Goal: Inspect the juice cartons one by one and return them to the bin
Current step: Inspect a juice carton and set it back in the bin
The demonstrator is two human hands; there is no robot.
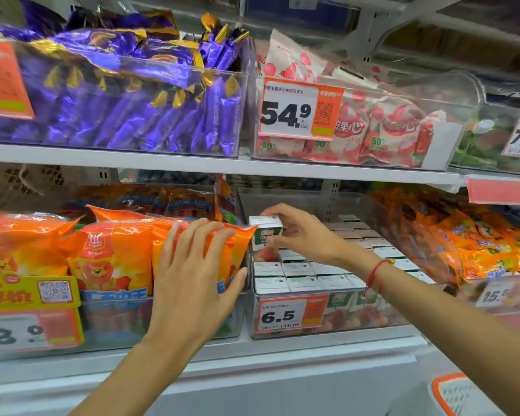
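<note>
Bright even store light from above, white glare on the purple packets [117, 85] and clear bin fronts, soft blur throughout, shelf [192, 163] lines bowed by wide-angle distortion, corners smeared, shadows beneath that shelf

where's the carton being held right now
Head view, right of centre: the carton is in the right hand, above the bin marked 6.5, beside the orange bags.

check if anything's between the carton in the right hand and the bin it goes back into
Nothing visible is. The right hand holds the juice carton just above the open clear bin, over the front-left rows of cartons. The left hand rests on the orange bags next door.
</note>
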